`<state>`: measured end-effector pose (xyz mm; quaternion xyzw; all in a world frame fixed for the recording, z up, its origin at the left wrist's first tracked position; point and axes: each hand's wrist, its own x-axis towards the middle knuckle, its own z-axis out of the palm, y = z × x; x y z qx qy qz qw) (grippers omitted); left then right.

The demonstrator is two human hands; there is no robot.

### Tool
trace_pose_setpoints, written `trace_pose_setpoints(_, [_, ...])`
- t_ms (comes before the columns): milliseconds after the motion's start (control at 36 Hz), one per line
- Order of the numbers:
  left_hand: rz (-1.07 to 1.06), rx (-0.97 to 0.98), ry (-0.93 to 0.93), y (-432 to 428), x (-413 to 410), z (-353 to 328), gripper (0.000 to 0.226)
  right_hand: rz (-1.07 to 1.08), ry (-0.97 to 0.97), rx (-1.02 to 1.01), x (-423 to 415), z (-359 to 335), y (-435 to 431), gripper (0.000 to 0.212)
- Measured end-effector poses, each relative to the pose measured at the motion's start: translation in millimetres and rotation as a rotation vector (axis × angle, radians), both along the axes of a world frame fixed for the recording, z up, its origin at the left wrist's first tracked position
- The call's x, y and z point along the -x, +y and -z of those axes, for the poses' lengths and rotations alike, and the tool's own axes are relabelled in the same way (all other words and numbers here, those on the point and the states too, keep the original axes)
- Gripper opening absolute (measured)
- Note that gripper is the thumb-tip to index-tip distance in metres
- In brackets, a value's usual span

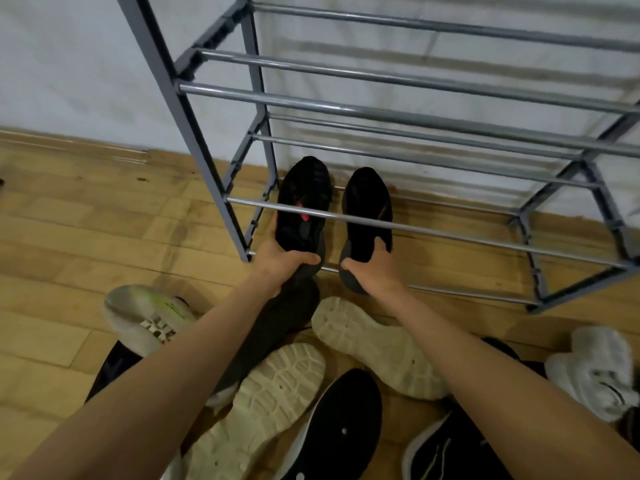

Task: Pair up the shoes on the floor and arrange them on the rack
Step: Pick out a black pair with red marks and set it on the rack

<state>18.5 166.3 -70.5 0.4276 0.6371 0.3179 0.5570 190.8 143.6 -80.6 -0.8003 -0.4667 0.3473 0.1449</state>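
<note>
Two black shoes with red marks lie side by side on the lowest tier of the grey metal rack (408, 112), toes toward the wall. My left hand (282, 263) grips the heel of the left black shoe (304, 199). My right hand (372, 271) grips the heel of the right black shoe (367, 209). Both heels stick out past the rack's front bar. The upper tiers hold nothing in view.
Loose shoes crowd the wooden floor near me: two beige soles turned up (277, 396) (377, 348), a grey-and-green sneaker (149, 317) at left, a white sneaker (595, 372) at right, black shoes (339, 427) at the bottom. A dark shoe (273, 327) lies under my left forearm.
</note>
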Motion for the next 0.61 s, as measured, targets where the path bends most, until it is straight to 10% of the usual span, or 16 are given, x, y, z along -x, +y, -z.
trace_pose_setpoints(611, [0.125, -0.081, 0.202, 31, 20, 36, 0.111, -0.115, -0.19, -0.066, 17, 18, 24, 0.088])
